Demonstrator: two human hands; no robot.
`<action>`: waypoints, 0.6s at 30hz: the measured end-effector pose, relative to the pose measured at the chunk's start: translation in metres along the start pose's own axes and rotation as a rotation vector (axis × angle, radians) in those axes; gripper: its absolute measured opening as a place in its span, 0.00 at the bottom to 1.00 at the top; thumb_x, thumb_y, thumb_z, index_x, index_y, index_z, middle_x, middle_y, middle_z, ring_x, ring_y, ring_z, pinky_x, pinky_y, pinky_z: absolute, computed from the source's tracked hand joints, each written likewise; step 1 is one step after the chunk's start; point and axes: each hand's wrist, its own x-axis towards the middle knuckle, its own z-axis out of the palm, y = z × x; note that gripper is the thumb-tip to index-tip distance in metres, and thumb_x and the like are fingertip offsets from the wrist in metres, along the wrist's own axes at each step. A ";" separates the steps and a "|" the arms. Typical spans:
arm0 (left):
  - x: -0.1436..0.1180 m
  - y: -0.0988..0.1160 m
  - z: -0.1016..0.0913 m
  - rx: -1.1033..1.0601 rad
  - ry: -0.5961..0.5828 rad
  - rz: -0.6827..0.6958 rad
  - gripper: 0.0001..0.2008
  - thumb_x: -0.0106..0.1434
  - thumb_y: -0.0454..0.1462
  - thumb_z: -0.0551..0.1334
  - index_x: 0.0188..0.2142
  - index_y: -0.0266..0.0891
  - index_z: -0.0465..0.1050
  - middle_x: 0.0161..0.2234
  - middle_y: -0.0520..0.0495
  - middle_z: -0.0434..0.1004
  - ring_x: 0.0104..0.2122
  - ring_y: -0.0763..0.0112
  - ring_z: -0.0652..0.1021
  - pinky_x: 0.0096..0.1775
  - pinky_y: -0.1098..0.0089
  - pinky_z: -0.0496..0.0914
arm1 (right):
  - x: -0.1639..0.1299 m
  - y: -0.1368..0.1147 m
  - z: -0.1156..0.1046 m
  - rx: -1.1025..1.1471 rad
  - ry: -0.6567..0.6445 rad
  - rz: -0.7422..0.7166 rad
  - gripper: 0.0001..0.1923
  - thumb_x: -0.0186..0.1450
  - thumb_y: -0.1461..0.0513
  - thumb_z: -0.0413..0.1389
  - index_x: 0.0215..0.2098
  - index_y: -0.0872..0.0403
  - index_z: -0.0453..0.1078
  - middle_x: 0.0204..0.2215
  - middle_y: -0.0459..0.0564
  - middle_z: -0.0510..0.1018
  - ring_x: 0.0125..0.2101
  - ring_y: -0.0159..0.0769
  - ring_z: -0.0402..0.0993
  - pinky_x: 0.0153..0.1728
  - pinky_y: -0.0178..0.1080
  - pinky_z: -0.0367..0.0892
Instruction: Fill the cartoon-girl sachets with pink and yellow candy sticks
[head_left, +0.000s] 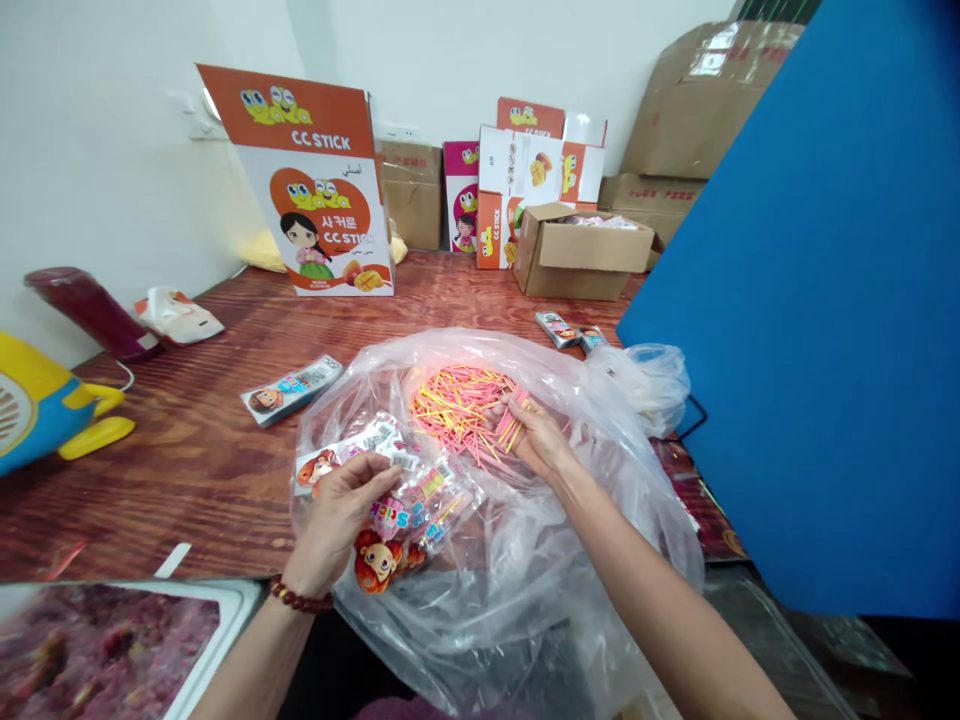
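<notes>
A loose pile of pink and yellow sticks (459,405) lies in a large clear plastic bag (600,520) spread over the table edge. At the pile's right side, my right hand (541,438) is closed around a small bunch of sticks (513,418). My left hand (346,508), with a beaded bracelet on its wrist, pinches the edge of a printed plastic packet (388,440). More printed packets (405,515) with a red-haired cartoon figure lie under and beside that hand, some with sticks showing inside.
A stack of flat packets (292,390) lies left of the bag. An open cardboard box (577,262) and a tall printed carton (322,200) stand behind. A blue panel (825,350) borders the right side. A white-rimmed tray (244,600) sits at lower left.
</notes>
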 end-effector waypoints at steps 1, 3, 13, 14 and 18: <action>0.001 0.000 0.002 0.036 -0.015 0.023 0.14 0.48 0.43 0.73 0.26 0.36 0.74 0.23 0.54 0.73 0.24 0.77 0.70 0.27 0.77 0.64 | -0.002 -0.001 0.009 0.021 -0.028 0.039 0.13 0.53 0.59 0.68 0.32 0.53 0.71 0.26 0.44 0.79 0.31 0.37 0.79 0.39 0.43 0.75; 0.003 0.000 0.004 0.096 -0.042 0.063 0.14 0.48 0.42 0.73 0.25 0.36 0.74 0.22 0.54 0.72 0.24 0.77 0.69 0.27 0.77 0.63 | -0.007 0.001 0.029 0.026 -0.074 0.075 0.12 0.54 0.59 0.68 0.32 0.54 0.71 0.26 0.45 0.79 0.31 0.36 0.79 0.39 0.43 0.76; -0.003 0.003 -0.005 0.161 -0.132 0.009 0.12 0.53 0.42 0.68 0.24 0.35 0.74 0.21 0.52 0.71 0.22 0.76 0.69 0.28 0.74 0.62 | -0.026 0.016 0.103 0.061 -0.162 -0.158 0.07 0.60 0.58 0.64 0.32 0.52 0.72 0.26 0.43 0.77 0.33 0.34 0.77 0.44 0.41 0.72; -0.004 0.004 -0.005 0.165 -0.136 0.012 0.12 0.53 0.42 0.68 0.24 0.35 0.74 0.21 0.52 0.72 0.23 0.75 0.69 0.28 0.74 0.62 | -0.026 0.016 0.108 0.068 -0.165 -0.185 0.07 0.61 0.58 0.63 0.32 0.52 0.71 0.26 0.43 0.77 0.33 0.34 0.77 0.44 0.41 0.72; -0.006 0.008 -0.006 0.160 -0.160 0.013 0.12 0.54 0.42 0.67 0.23 0.35 0.74 0.21 0.51 0.73 0.23 0.74 0.70 0.29 0.73 0.64 | -0.024 0.021 0.120 0.068 -0.201 -0.204 0.04 0.63 0.59 0.60 0.34 0.52 0.71 0.26 0.43 0.76 0.32 0.34 0.76 0.43 0.40 0.70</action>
